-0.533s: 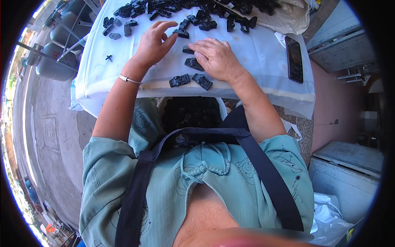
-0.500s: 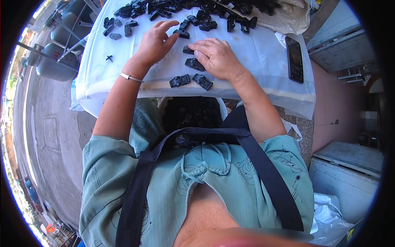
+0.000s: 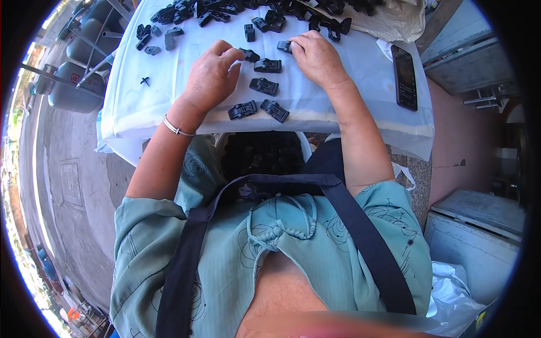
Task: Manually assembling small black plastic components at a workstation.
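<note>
Several black plastic toy car bodies lie on a white-covered table (image 3: 169, 101). My left hand (image 3: 214, 73) is curled, its fingertips at the near-left end of one toy car body (image 3: 249, 54); that end is partly hidden by the fingers. To the right, my right hand (image 3: 318, 59) pinches another toy car body (image 3: 284, 47) between thumb and fingers. Between and below the hands sit a loose toy car body (image 3: 267, 66), a further one (image 3: 264, 85) nearer me, and two side by side, the left one (image 3: 242, 110) and the right one (image 3: 275, 111), by the front edge.
A heap of black parts (image 3: 208, 11) spreads along the far side beside a pale sack (image 3: 389, 22). Small grey and black pieces (image 3: 152, 50) lie at the far left. A phone (image 3: 404, 79) rests at the right. Below the table edge, a tub (image 3: 306, 147) holds dark parts.
My right hand has let go of one car body in the row and moved up and right to grip another. My left hand has drawn back toward me, and the car body beside it has come nearer.
</note>
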The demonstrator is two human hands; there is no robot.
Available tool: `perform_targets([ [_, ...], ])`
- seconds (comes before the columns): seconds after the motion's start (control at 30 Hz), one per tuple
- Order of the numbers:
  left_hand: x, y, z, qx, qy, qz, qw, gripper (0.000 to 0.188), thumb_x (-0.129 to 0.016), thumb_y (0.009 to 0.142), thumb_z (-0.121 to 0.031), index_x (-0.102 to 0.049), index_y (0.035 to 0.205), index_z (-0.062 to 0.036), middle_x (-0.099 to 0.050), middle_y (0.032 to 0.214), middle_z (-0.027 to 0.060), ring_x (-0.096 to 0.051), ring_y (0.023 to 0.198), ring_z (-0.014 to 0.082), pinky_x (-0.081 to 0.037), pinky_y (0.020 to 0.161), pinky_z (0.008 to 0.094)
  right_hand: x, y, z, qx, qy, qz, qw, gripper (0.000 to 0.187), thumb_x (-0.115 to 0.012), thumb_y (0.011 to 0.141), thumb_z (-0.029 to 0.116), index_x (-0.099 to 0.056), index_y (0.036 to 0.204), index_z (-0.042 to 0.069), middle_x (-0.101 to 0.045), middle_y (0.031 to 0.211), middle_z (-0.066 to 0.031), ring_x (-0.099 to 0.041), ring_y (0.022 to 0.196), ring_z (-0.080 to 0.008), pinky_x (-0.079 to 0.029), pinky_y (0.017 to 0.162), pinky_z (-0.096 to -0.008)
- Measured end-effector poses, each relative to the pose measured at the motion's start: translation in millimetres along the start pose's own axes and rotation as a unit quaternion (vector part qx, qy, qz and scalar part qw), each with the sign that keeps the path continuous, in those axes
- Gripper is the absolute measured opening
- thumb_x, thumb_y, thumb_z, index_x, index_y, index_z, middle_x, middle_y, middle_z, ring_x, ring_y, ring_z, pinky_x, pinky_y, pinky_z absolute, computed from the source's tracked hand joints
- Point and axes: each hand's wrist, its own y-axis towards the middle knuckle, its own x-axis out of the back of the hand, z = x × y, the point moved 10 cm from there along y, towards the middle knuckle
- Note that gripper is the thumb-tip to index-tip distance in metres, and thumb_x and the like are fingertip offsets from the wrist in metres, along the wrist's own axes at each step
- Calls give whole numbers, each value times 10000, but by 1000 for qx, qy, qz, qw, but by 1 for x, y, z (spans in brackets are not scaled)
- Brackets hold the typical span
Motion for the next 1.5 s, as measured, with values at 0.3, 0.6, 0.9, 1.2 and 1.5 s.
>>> perform_targets([
  [0.3, -28, 21, 22, 113, -24, 51, 992, 285, -679, 815, -227, -646, 1079, -124, -658, 922, 131, -649, 809, 299, -526, 731, 364, -4, -27, 51, 128, 136, 106, 977, 338, -631, 816, 95, -627, 1154, 88, -620, 1019, -97, -615, 855, -246, -506, 797, -326],
  [0.6, -34, 16, 12, 85, -240, 76, 964, 620, -751, 734, -96, -499, 1296, -165, -673, 1011, 155, -662, 923, 288, -533, 807, 367, 10, -12, 57, 152, 178, -38, 972, 303, -646, 832, 68, -645, 1135, 85, -652, 1072, -118, -625, 997, -259, -513, 860, -340],
  [0.9, -41, 13, 23, 68, -219, 91, 969, 667, -764, 727, -124, -473, 1327, -143, -665, 1047, 152, -656, 929, 296, -534, 806, 367, 4, -23, 81, 215, 72, -58, 972, 277, -651, 823, 83, -685, 1097, 104, -674, 1016, -88, -622, 948, -247, -501, 843, -350],
  [1.2, -25, 35, 53, 135, -120, 38, 983, 532, -738, 766, -320, -574, 1229, -117, -640, 1072, 156, -649, 909, 297, -532, 794, 383, -2, -26, 72, 183, 32, -44, 982, 247, -621, 846, 132, -680, 1084, 102, -654, 1067, -93, -610, 961, -268, -479, 846, -389],
  [1.5, -48, 47, 33, 94, -59, 19, 994, 340, -701, 790, -246, -647, 1100, -118, -656, 1017, 98, -643, 893, 238, -524, 790, 345, 11, 1, -20, 52, -117, -105, 986, 354, -619, 816, 150, -620, 1168, 109, -604, 1106, -149, -594, 989, -313, -485, 880, -393],
])
